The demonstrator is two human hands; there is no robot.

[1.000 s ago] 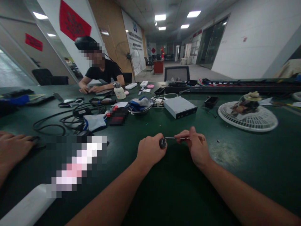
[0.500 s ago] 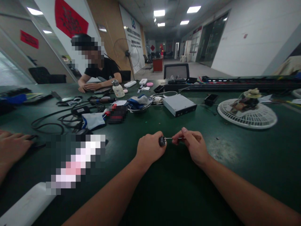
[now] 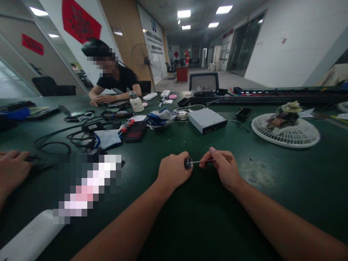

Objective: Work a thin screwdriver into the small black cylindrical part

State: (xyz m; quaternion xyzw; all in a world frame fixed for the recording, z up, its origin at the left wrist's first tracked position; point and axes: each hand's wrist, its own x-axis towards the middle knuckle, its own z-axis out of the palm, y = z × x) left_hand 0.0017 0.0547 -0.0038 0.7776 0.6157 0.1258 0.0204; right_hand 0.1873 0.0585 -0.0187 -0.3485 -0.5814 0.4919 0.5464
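Observation:
Above the green table (image 3: pixel 206 224), my left hand (image 3: pixel 173 169) is wrapped round a dark part with a round end (image 3: pixel 187 163); the fist hides most of it, so I cannot tell its kind. My right hand (image 3: pixel 226 169) grips a screwdriver (image 3: pixel 197 162) by its reddish handle. The thin metal shaft points left, level with the tabletop. Its tip meets the round end of the dark part, though I cannot see whether it sits in a screw.
Beyond my hands lies a grey disc drive (image 3: pixel 206 121), with a white fan grille (image 3: pixel 285 132) to its right. Cables (image 3: pixel 72 136) and a white-and-blue cloth (image 3: pixel 108 139) are on the left. Another person's hand (image 3: pixel 13 170) rests at the left edge; a co-worker (image 3: pixel 116 79) sits opposite.
The screwdriver has turned slightly, its handle showing redder, and its shaft tilts a little differently. Both my hands stay almost in place. The other person's hand at the left has shifted left.

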